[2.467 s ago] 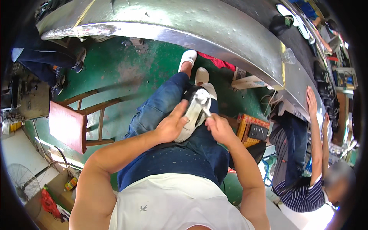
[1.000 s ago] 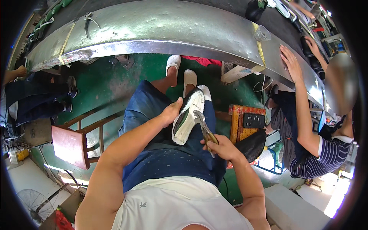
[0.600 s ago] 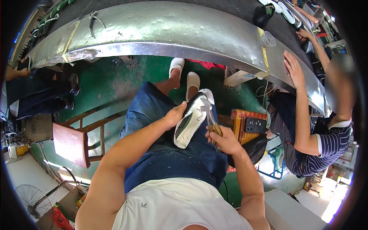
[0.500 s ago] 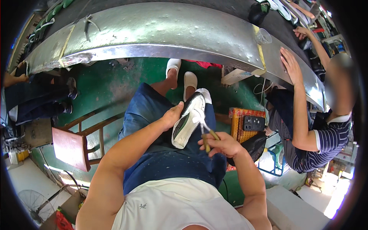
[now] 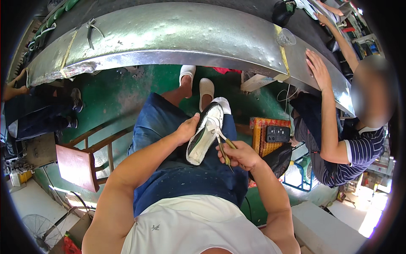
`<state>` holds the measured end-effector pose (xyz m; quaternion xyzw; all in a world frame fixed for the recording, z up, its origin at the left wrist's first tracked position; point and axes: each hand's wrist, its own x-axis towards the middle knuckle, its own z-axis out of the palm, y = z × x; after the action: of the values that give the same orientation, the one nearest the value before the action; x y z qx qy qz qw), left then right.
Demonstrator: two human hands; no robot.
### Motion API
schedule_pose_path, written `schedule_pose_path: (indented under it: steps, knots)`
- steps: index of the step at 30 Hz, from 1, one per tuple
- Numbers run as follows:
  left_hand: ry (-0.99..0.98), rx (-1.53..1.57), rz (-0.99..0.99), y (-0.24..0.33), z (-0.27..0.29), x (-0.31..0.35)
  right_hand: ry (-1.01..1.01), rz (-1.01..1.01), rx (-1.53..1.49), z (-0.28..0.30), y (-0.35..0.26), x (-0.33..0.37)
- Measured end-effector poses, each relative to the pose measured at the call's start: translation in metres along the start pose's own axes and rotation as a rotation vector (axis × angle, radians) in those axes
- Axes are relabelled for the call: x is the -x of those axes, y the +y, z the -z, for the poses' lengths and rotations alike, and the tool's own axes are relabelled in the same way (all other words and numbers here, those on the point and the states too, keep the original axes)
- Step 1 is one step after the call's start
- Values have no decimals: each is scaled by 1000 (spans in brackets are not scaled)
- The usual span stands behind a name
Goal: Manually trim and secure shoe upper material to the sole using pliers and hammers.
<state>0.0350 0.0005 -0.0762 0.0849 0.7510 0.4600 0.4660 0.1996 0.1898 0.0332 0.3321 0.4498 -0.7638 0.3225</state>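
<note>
On my lap lies a shoe [image 5: 202, 146] with a white inside and a black outer edge, its sole side turned up. My left hand [image 5: 188, 128] grips its left side near the middle. In my right hand [image 5: 242, 154] is a pair of pincers [image 5: 220, 137] with brass-coloured handles, my fingers wrapped round them. The jaws touch the shoe's right side, where a pale strip of material shows. Whether the jaws are clamped on that strip cannot be made out. The toe end lies over a white sock or cloth [image 5: 225, 104].
A metal-edged workbench [image 5: 169, 36] curves ahead, with a clear plastic cup [image 5: 286, 37] and thin straps [image 5: 91, 33] on it. To the right, a phone [image 5: 278, 133] lies on a beaded seat beside a seated co-worker [image 5: 363, 146]. At left stands a wooden stool [image 5: 78, 163].
The pincers have turned slightly, and their handles now lie closer to my lap. The shoe has shifted a little. A co-worker's far arm has reached farther up the bench.
</note>
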Motion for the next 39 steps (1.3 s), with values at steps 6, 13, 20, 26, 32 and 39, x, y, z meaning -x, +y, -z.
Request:
schedule_pose_path:
  steps: [6,13,20,26,32,39]
  knots:
    - [-25,8,-84,-34,1,-20,300,364,700,-10,29,-19]
    - [-38,247,-152,-70,-11,-23,169,329,1109,5,0,26]
    - [34,48,-277,-57,-21,2,159,377,1288,-5,-14,30]
    - [129,-70,-360,-50,-24,14,-11,-49,1410,-24,-82,23]
    - [137,-93,-375,-42,-20,22,-52,-327,1131,-14,-103,8]
    - [5,-148,-350,-33,3,25,-238,-108,1593,13,-116,-26]
